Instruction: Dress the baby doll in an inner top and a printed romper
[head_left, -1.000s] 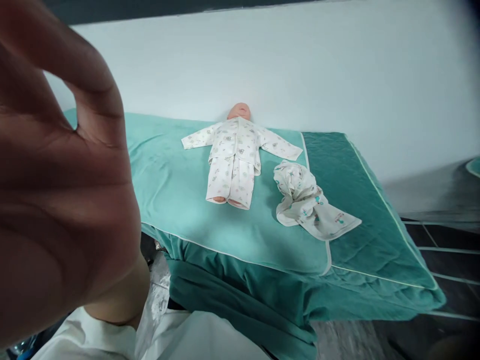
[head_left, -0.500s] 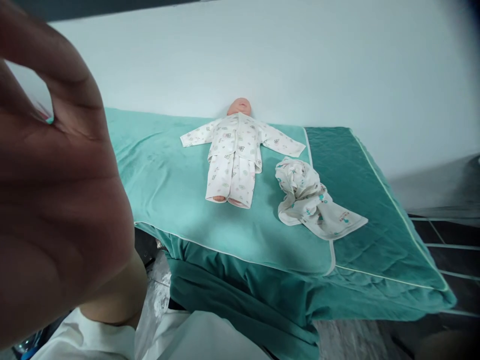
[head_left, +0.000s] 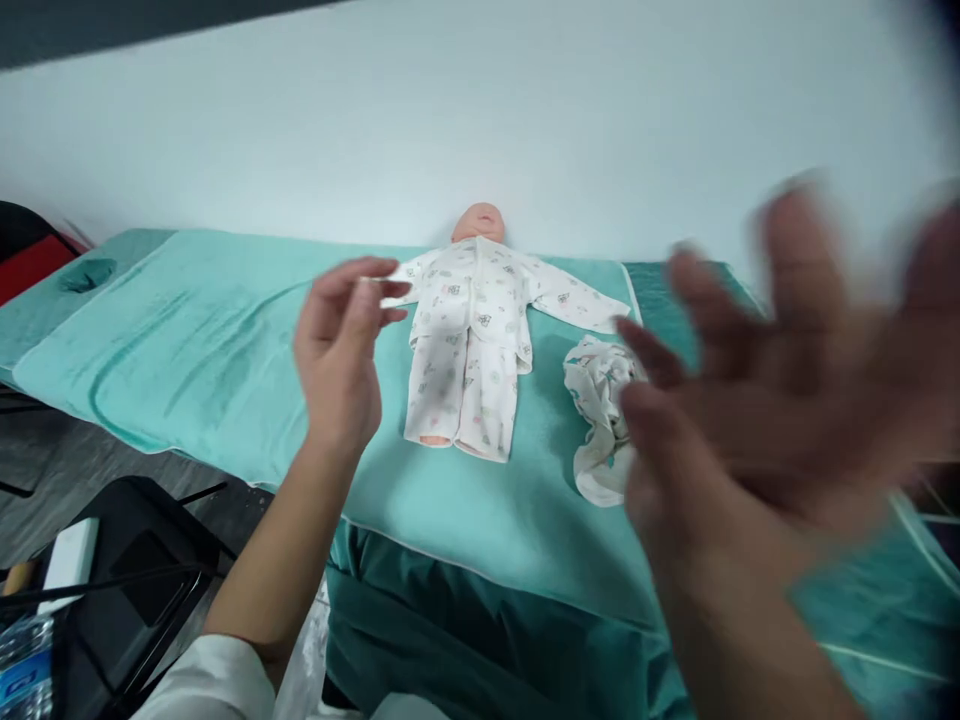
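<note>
A baby doll (head_left: 480,222) lies on its back on the green-covered bed, its head by the wall. It wears a white printed jacket (head_left: 471,292) with sleeves spread wide, and matching trousers (head_left: 463,392). My left hand (head_left: 341,350) hovers over the bed near one sleeve, fingers apart and loosely bent, holding nothing. Close to the camera, blurred by motion, my right hand (head_left: 765,400) is raised with its fingers spread and palm in view. Behind it a crumpled white printed cloth (head_left: 596,385) lies beside the doll, partly hidden by that hand.
The bed's light green cover (head_left: 187,320) hangs over the front edge and has a face hole at the far left. A white wall (head_left: 450,110) runs behind. At lower left stands a black chair (head_left: 142,560) with a white box (head_left: 69,560); a plastic bottle (head_left: 26,665) is near it.
The hand that filled the left side close to the camera is gone from there. My left hand now reaches over the bed, and my right hand has come into view. Doll and cloth have not moved.
</note>
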